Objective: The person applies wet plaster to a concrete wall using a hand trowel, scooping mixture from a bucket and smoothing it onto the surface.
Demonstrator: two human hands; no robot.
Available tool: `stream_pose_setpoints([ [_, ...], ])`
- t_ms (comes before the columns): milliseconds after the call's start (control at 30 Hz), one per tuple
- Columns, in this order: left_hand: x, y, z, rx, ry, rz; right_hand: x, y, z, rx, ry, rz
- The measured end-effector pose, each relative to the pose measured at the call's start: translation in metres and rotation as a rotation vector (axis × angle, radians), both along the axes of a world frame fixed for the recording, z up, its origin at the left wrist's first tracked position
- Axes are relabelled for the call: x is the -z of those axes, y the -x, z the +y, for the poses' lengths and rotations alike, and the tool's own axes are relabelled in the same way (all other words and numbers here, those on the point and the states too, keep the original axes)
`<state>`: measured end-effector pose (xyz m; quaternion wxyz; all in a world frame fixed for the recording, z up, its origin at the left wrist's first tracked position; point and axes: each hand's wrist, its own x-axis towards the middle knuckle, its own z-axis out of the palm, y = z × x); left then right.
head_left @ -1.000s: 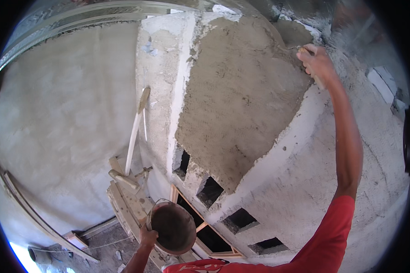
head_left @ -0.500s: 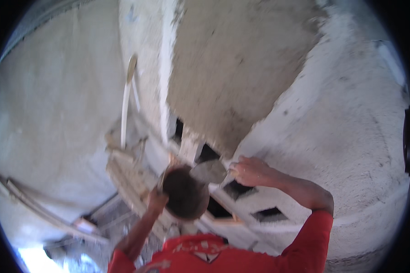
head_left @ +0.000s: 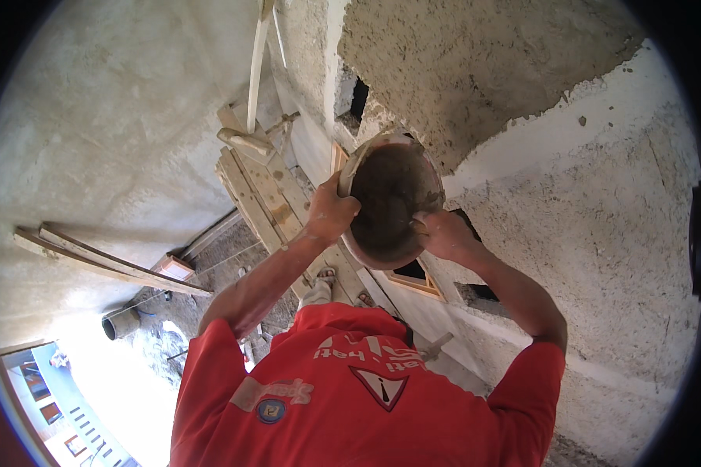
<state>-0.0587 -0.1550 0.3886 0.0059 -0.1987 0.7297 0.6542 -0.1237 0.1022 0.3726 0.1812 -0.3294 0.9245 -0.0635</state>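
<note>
One bucket, mouth & axis roughly twd cam, L fingers round rim, R fingers round tool hndl

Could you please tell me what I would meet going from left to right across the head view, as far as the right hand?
Long wooden strips, short piece of wood, left hand, bucket, right hand.
</note>
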Motion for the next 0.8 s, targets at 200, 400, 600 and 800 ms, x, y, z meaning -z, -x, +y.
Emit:
stream_pose_setpoints([
  [200, 0.001, -0.009, -0.003, 0.012, 0.003, -0.045, 0.016, -0.020, 0.002, 0.059, 0.275, -0.099],
  [400, 0.037, -0.019, -0.010, -0.071, -0.140, 0.036, 0.034, -0.029, 0.022, 0.081, 0.371, -0.024],
  [600, 0.091, -0.033, -0.019, -0.100, -0.283, 0.121, -0.061, -0.007, 0.039, 0.046, 0.302, 0.004],
  [800, 0.075, -0.036, -0.016, -0.177, -0.146, 0.089, -0.264, 0.010, 0.022, 0.089, 0.261, 0.129],
])
